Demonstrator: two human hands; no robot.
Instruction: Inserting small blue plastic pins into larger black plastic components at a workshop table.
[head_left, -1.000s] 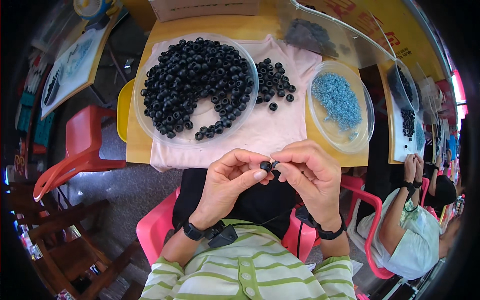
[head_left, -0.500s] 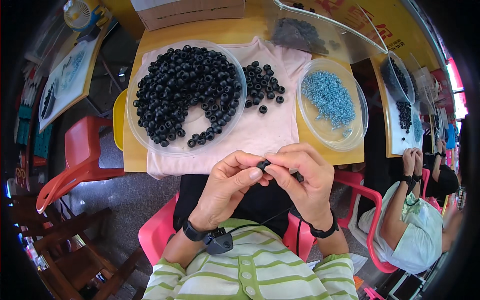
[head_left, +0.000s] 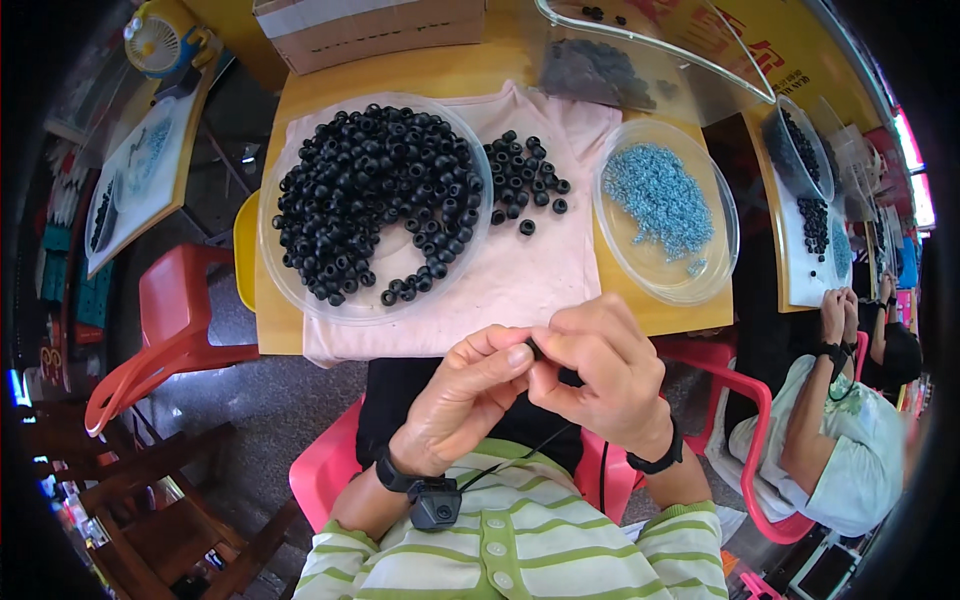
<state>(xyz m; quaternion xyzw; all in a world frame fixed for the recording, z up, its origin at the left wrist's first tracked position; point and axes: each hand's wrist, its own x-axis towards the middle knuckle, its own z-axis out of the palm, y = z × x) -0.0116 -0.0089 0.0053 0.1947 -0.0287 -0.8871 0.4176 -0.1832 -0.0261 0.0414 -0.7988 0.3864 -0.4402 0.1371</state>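
Note:
Above my lap, just in front of the table edge, my two hands meet fingertip to fingertip. A small black bead (head_left: 533, 348) is pinched between them, mostly covered by the fingers. My left hand (head_left: 465, 395) holds it with thumb and index finger. My right hand (head_left: 605, 375) is closed against the same bead, its fingers curled; a second dark bit shows beneath them, too hidden to name. Beyond lie many round black beads (head_left: 370, 180) in a clear shallow dish (head_left: 395, 255), with loose black beads (head_left: 525, 180) on a pale pink cloth (head_left: 530, 280).
Right of the cloth, a clear oval dish (head_left: 690, 285) holds tiny blue beads (head_left: 665, 195). A clear bin (head_left: 690, 95) and a cardboard box (head_left: 370, 35) stand at the back. A red chair (head_left: 185, 300) is at left; another person (head_left: 840, 440) sits at right.
My right hand has turned and its fingers have curled in more over the bead, which now shows less. Both hands remain together; the view has shifted slightly.

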